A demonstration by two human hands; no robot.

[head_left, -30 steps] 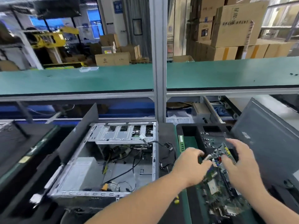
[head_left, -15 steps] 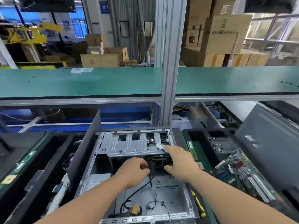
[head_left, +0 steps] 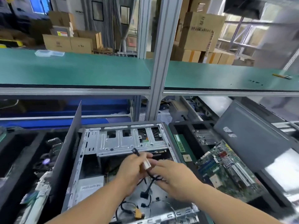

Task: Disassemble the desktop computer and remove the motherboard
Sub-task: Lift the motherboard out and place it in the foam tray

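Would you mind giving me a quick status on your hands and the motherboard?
Both hands, left hand and right hand, gripping black cables over open case. Motherboard out, lying right of case. Loose cables on case floor.

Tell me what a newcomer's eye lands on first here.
Both hands, the left hand and right hand, meet mid-frame over the open computer case, gripping a white connector and black cables. The removed motherboard lies to the right.
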